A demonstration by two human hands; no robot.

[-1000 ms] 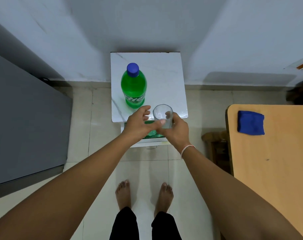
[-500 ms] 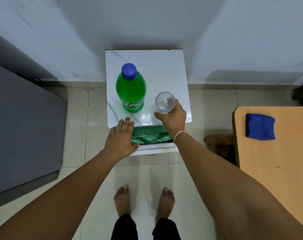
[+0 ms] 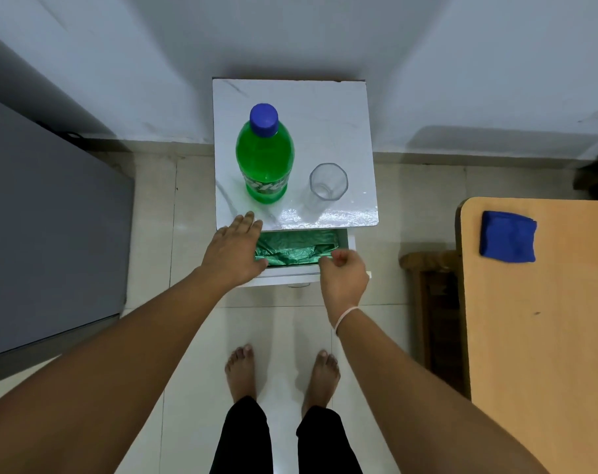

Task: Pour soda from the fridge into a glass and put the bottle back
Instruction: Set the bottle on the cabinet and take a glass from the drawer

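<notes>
A green soda bottle [image 3: 264, 159] with a blue cap stands upright on the small white cabinet top [image 3: 324, 114]. An empty clear glass [image 3: 327, 186] stands to the right of it, free of any hand. Below the top, a drawer [image 3: 301, 277] is pulled out, lined with green plastic. My left hand [image 3: 234, 253] lies flat with fingers together over the drawer's left front corner. My right hand [image 3: 343, 275] hovers at the drawer's right front with curled fingers, and I see nothing in it.
The grey fridge [image 3: 48, 220] stands shut at the left. A wooden table [image 3: 536, 319] with a blue cloth [image 3: 507, 241] is at the right, a wooden stool [image 3: 427, 268] beside it. My bare feet stand on the tiled floor [image 3: 154, 206] before the cabinet.
My right hand set the glass on the cabinet top, let go of it and drew back to the drawer front. My left hand shifted to the drawer's left corner.
</notes>
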